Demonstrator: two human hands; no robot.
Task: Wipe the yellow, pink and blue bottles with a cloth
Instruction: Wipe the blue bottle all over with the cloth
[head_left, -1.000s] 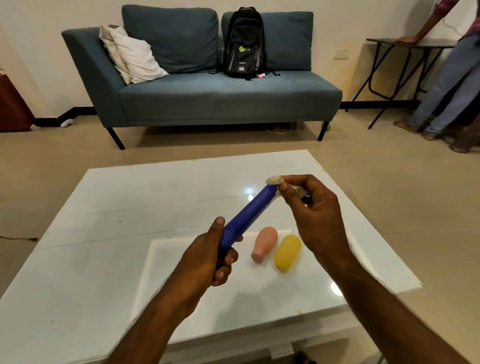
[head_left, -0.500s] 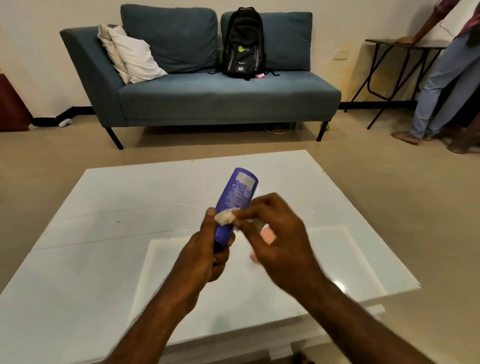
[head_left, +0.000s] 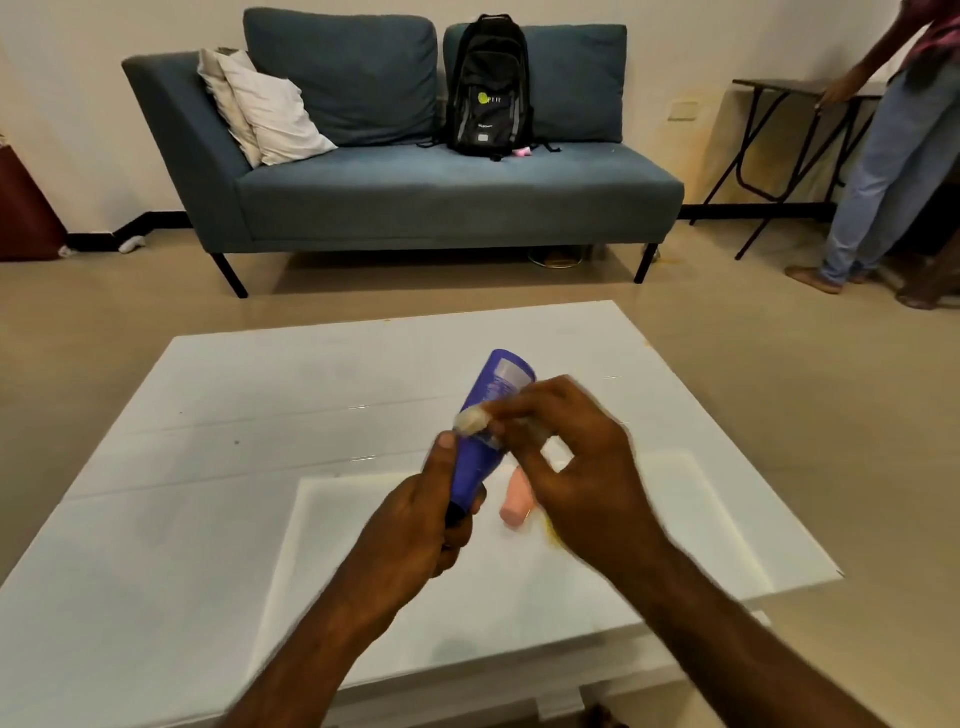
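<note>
Indoors, glossy white table (head_left: 208, 467) before teal sofa (head_left: 441, 192); left fingers (head_left: 460, 540) round blue bottle (head_left: 493, 387), right fingers (head_left: 524, 415) pinching cloth (head_left: 470, 420).

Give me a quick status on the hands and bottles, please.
Left hand grips blue bottle by lower end. Right hand pinches cloth against its side. Pink bottle lies on table; yellow bottle mostly hidden behind right hand. Nothing blocking.

The left grip (head_left: 415, 525) is curling around the lower end of the blue bottle (head_left: 496, 387), thumb lying up along its side. The right grip (head_left: 576, 483), blurred, is pinching the cloth (head_left: 470, 421) against the bottle with bent fingers. Both bare forearms are extending forward, converging.
</note>
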